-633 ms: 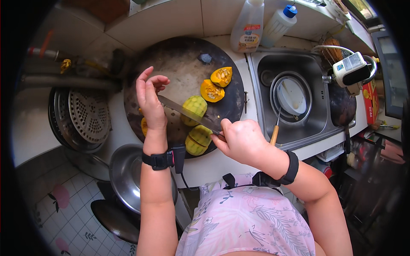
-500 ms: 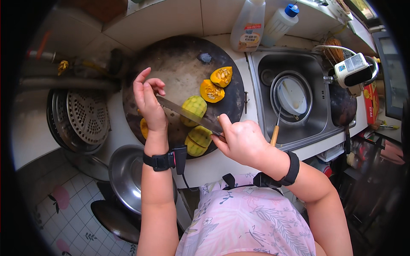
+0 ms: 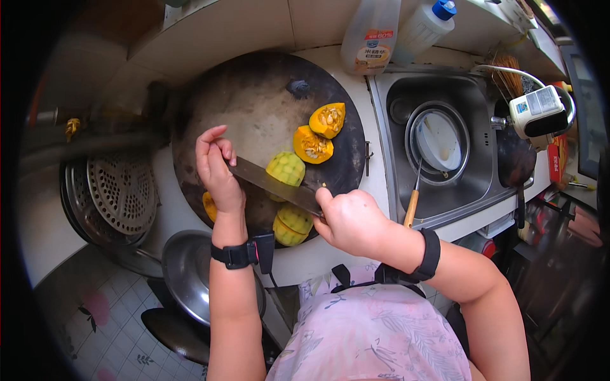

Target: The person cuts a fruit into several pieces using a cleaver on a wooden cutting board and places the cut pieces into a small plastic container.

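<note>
Your right hand (image 3: 351,219) is wrapped tight around the handle of a cleaver (image 3: 274,185), whose long blade lies flat across the middle of the round, dark chopping board (image 3: 254,95), its edge turned down onto a piece of squash (image 3: 287,169). Your left hand (image 3: 216,170) rests with the heel of the palm on the blunt back of the blade near its far end, fingers lifted and spread clear of the edge; it grips nothing, it only presses, and that placement reads as a way to add weight to a hard rind while keeping the fingers safe. A second green-skinned piece (image 3: 291,223) sits just on the near side of the blade, close to your right hand, and a small orange slice (image 3: 209,206) shows beside your left wrist. Two cut wedges with seeds showing (image 3: 321,132) lie further back on the board, well clear of the blade. To your right is a steel sink (image 3: 473,190) with a round lid (image 3: 438,138) in it; to your left, a perforated steamer tray (image 3: 121,190).
</note>
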{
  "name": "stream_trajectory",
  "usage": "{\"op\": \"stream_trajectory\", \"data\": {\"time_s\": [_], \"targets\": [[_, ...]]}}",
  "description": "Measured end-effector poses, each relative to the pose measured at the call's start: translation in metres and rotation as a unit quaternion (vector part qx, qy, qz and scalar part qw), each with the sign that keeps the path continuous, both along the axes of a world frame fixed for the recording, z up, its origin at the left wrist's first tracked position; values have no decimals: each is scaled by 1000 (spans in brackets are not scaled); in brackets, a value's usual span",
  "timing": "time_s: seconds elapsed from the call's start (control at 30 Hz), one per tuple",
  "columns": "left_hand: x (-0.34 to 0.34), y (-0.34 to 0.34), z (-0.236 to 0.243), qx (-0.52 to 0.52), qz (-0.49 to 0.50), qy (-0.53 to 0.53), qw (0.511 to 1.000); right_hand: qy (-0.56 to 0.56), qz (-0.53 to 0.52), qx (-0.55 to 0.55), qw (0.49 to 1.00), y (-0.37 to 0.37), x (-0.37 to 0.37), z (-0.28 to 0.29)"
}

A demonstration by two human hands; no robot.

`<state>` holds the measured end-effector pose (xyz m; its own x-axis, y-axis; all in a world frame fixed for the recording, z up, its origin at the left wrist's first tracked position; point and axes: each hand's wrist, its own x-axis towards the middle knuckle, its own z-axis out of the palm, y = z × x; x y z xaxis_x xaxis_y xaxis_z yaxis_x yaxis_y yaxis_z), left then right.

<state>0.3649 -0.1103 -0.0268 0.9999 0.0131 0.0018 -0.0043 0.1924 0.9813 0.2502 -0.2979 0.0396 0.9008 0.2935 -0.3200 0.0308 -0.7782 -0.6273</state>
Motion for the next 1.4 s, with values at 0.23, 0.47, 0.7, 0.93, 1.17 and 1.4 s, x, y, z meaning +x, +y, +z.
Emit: {"op": "stream_trajectory", "data": {"time_s": [0.23,0.47,0.7,0.93,1.17,1.4], "targets": [[-5,1,-12,0,1,-3,1000,2,20,-6,1000,2,-3,-28],[-1,-3,-3,65,-6,-24,998,-21,-2,13,1000,-5,1,-26],[-31,-4,68,219,118,-180,952,-55,-6,113,992,-58,31,61],[-76,0,40,512,-116,-52,850,-412,147,-55,897,-60,138,-2],[-70,-20,16,611,-127,-25,781,-388,225,-165,878,-58,185,-61],[-66,-15,16,559,-121,-20,820,-247,161,-133,946,-62,177,-63]]}}
